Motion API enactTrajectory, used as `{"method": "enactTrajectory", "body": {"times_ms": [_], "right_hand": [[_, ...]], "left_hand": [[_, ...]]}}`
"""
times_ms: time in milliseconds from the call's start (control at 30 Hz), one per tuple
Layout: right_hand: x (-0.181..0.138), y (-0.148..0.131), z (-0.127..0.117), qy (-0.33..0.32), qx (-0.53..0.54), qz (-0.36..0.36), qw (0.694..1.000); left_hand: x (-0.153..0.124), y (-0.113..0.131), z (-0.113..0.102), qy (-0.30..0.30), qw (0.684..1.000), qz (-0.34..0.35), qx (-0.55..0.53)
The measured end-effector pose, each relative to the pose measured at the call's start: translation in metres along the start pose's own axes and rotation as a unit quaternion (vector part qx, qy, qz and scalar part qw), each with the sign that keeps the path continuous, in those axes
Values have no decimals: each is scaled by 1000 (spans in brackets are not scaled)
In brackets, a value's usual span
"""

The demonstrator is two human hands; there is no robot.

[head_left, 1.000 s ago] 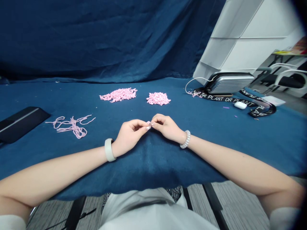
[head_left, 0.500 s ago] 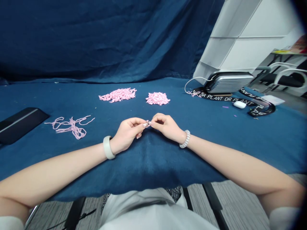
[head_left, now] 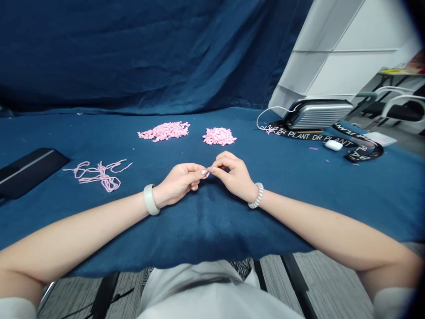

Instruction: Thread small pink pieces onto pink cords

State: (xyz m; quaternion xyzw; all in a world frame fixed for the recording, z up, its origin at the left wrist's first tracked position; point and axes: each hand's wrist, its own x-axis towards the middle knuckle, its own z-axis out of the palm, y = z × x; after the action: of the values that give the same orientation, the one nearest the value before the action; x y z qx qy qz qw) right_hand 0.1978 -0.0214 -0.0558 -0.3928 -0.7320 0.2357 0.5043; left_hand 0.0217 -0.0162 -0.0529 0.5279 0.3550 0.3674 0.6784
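In the head view, the blue cloth (head_left: pixel 199 239) ends in a wavy near edge above the person's lap (head_left: pixel 212 292), and a broad stretch of it lies between that edge and the hands, with room to either side; at the back it runs to a blue curtain (head_left: pixel 149 53), and white panels (head_left: pixel 358 66) rise at the right rear. The left hand (head_left: pixel 181 182) and the right hand (head_left: pixel 234 178) meet over the middle of the cloth, thumb and forefinger of each pinched together on one small pale pink piece (head_left: pixel 206 174), which is so covered by the fingertips that its shape is hard to make out. One pale bangle (head_left: pixel 152 200) circles the left wrist, one coiled band (head_left: pixel 256 196) the right. Beyond the hands lie two pink heaps, well apart from them: one long heap (head_left: pixel 164 131) and one compact heap (head_left: pixel 219 136), with cloth showing between. One tangle of pink strands (head_left: pixel 106 181) lies to the left, near one dark slab (head_left: pixel 26 177) with a pale stripe. Two containers stand at the far right, a silver ribbed case (head_left: pixel 322 116) with a white cable (head_left: pixel 275 108) and a rounded white case (head_left: pixel 333 145), the contents of both out of sight. One black ribbon (head_left: pixel 299 136) lettered DR PLANT winds before the silver one, with two purple scraps (head_left: pixel 313 148) nearby.
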Motion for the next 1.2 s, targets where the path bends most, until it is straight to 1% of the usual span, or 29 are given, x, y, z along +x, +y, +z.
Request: {"method": "enactTrajectory", "body": {"times_ms": [133,333,467,567,667,767,867,967,1033,1200], "right_hand": [[-1,-2,0,2,-13,-15,1000],[-1,-1,-1,-1,-20,-34,999],[-2,0,0,-29,2,-44,999],[-2,0,0,-68,21,-46,996],[-1,-1,-1,-110,44,-15,993],[1,0,-1,-137,102,57,984],[4,3,-1,-146,175,121,966],[6,7,0,-134,206,161,956],[6,7,-1,-136,195,171,956],[6,5,-2,-171,137,143,965]], "left_hand": [[0,2,-1,-17,1000,-16,10],[0,6,0,-24,999,-39,29],[0,8,0,-29,994,-42,97],[0,9,-1,-45,986,-40,155],[-1,9,-1,-54,980,-38,190],[-2,8,-1,-46,981,-26,189],[-3,6,0,-37,984,-18,174],[-3,5,1,-36,987,-13,158],[-3,4,1,-35,989,-11,145],[-2,1,-1,-34,993,-8,111]]}}
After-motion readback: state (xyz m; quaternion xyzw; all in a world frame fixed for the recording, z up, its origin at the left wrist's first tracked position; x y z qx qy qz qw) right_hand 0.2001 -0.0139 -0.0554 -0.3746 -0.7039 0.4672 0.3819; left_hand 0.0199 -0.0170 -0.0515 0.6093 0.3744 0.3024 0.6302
